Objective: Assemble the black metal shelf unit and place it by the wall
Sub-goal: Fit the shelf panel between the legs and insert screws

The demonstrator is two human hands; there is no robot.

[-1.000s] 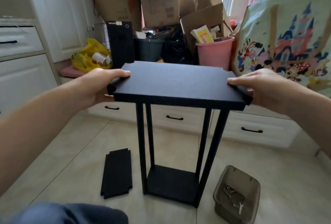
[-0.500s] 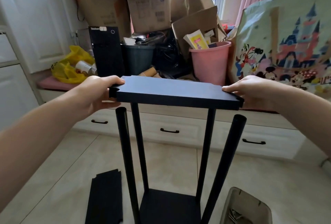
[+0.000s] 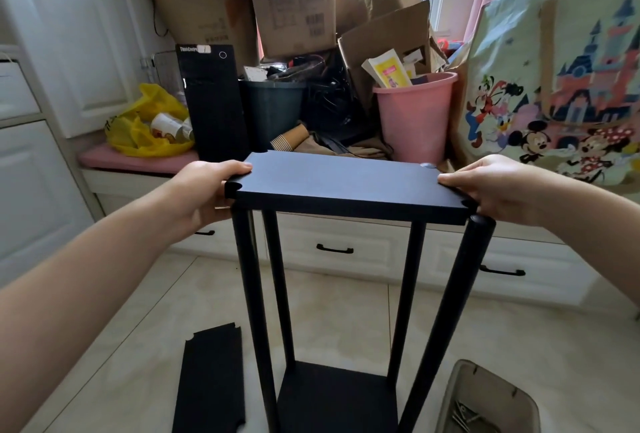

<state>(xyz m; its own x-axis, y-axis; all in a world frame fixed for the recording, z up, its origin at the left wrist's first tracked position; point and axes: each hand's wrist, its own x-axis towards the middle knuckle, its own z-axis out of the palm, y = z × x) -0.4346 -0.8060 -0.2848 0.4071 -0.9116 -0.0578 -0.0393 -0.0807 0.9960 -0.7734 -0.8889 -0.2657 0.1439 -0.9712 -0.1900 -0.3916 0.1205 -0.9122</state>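
1. Since half a second ago the top panel (image 3: 346, 186) shows more of its upper face. The near-left post (image 3: 249, 294), which stood free of it then, now ends under the near-left corner.
2. The near-right post (image 3: 446, 311) is not seated. Its rounded top sits just outside the near-right corner notch, and the post leans out to the right.
3. My left hand (image 3: 204, 190) grips the panel's left short edge, thumb on top and the rest curled beneath. My right hand (image 3: 495, 190) pinches the right short edge the same way.
4. The panel is level at the top of the four posts. The posts rise from the bottom shelf (image 3: 332, 394), which stands on the floor tiles.
5. Handling, as I judge it: the panel is stiff sheet metal, light enough for a two-hand pinch, and its matte coat is not slippery.
6. The posts splay and will likely wobble until they are fixed.
7. The best hold is mid-way along each short edge, with fingers kept clear of the corner notches where the posts must enter.
8. A spare panel (image 3: 211, 380) lies on the floor near left. A tray of screws (image 3: 485, 401) sits near right.
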